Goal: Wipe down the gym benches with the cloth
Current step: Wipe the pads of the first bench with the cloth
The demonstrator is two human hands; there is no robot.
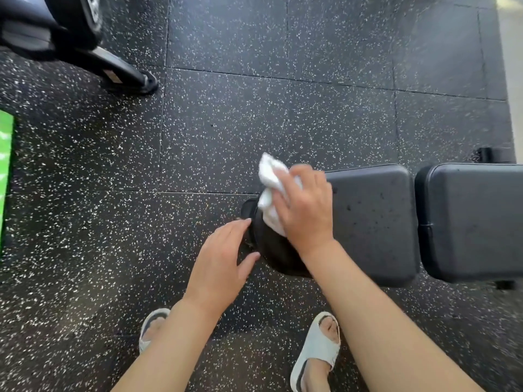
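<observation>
- We stand on a speckled rubber floor (254, 94) that fills most of the view, with some dark equipment (56, 32) at eleven o'clock and a green strip (5, 165) at nine o'clock.
- The gym bench, our desk (373, 222), runs out toward three o'clock: a near seat pad and, across a narrow gap, a second pad (475, 222) cut off by the frame edge.
- Our two forearms come up from six o'clock, the right one angled toward the desk's near end, the left one stopping short beside it.
- Our pale sandals (317, 355) show at the bottom, feet apart.
- A round black part (268, 244) sits at the desk's end, at about nine o'clock from the seat pad; what it is we cannot tell.
- The right hand (305, 207) is curled round the cloth, knuckles up, pressing it onto that round part.
- The left hand (223, 258) lies flat with loose straight fingers, its fingertips touching the round part's rim, holding nothing.
- The white cloth (270, 176) is bunched under the right hand, spilling out toward eleven o'clock.
- To do this well, we judge we should steady the end with the left hand, refold the cloth flatter, and wipe in overlapping strokes toward three o'clock, since both pads look untouched and spotted.
</observation>
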